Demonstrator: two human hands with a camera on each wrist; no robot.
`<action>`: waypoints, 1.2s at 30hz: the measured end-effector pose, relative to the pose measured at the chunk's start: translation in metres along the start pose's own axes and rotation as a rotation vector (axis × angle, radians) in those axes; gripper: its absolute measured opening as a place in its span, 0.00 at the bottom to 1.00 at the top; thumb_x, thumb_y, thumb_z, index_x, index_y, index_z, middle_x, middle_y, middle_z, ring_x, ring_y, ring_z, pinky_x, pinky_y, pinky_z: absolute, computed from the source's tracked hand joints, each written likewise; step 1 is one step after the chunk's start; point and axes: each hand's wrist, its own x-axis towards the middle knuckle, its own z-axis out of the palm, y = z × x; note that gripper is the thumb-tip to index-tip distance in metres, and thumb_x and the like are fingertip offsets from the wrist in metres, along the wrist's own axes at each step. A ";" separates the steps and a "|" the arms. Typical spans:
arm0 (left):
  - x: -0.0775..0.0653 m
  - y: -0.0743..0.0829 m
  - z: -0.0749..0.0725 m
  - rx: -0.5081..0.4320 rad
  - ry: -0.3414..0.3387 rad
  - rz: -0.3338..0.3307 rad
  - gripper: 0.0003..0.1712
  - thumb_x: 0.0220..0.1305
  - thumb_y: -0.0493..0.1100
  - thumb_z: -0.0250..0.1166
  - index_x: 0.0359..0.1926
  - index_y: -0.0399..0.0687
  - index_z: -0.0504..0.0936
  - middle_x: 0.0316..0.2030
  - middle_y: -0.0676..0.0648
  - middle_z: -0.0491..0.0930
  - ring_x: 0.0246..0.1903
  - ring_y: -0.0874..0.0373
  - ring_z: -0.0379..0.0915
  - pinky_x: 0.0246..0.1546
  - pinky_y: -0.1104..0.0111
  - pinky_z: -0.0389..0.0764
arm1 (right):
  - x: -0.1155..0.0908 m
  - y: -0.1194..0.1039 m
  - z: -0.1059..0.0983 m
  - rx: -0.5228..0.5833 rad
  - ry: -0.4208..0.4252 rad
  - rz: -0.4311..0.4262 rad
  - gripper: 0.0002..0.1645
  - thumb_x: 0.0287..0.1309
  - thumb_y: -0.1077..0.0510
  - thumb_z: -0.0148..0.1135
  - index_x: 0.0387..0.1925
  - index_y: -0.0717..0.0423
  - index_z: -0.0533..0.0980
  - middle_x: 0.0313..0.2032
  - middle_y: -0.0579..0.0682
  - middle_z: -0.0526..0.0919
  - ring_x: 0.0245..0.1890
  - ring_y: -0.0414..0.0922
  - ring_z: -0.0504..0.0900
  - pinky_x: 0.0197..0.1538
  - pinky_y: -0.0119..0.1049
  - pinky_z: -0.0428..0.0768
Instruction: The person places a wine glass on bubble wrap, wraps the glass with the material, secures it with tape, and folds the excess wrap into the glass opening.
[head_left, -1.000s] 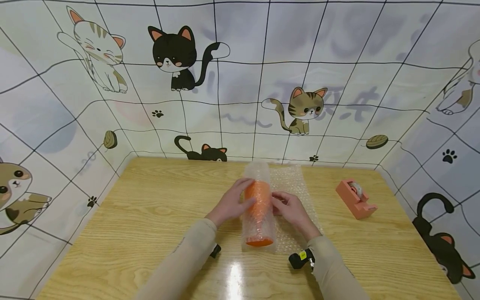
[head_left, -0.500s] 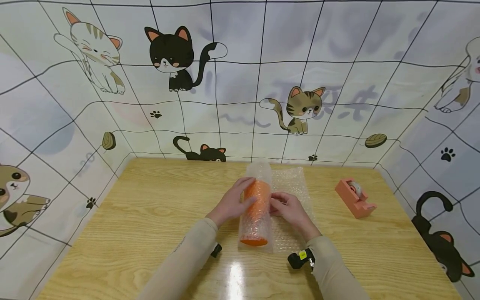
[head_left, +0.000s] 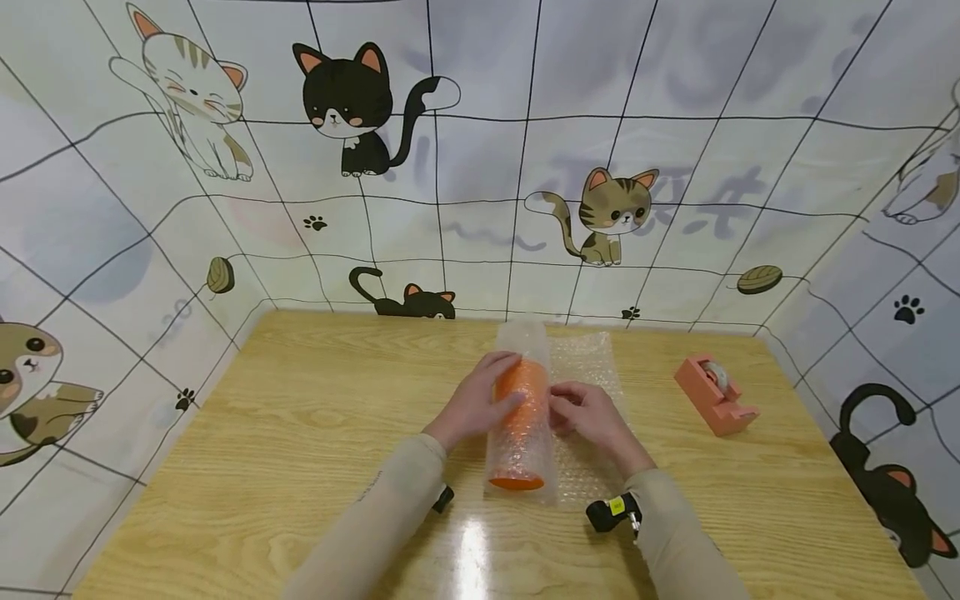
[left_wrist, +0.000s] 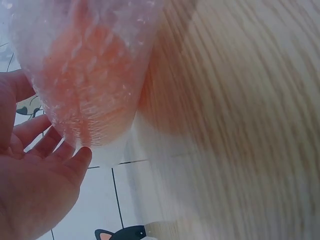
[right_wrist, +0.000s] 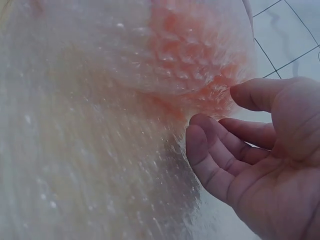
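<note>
An orange, roughly cylindrical object (head_left: 521, 417) lies rolled in bubble wrap (head_left: 585, 362) on the table, pointing away from me. The loose part of the wrap spreads flat to the right, under my right hand (head_left: 591, 414). My left hand (head_left: 476, 400) rests against the roll's left side, its fingers lightly bent along it; fingers touching the film show in the left wrist view. At the right side, my right hand's fingertips touch the roll low down, near where it meets the flat sheet, with thumb and fingers apart. The wrap blurs the object's exact shape.
A pink tape dispenser (head_left: 716, 396) with a clear roll stands at the right of the wooden table (head_left: 322, 392). Cat-patterned cloth walls (head_left: 480, 167) close in the back and both sides. Black wrist cameras (head_left: 611, 512) hang under the sleeves.
The roll's near end shifted slightly left, then back right to where it lies now. Both hands stay at its sides, and the view has moved a little.
</note>
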 end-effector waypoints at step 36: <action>0.012 0.020 0.018 0.026 -0.008 -0.009 0.36 0.71 0.48 0.68 0.76 0.48 0.68 0.74 0.50 0.65 0.74 0.51 0.62 0.74 0.56 0.65 | -0.005 0.002 -0.013 0.040 0.085 -0.025 0.29 0.73 0.48 0.63 0.61 0.68 0.75 0.51 0.62 0.82 0.41 0.45 0.83 0.43 0.38 0.87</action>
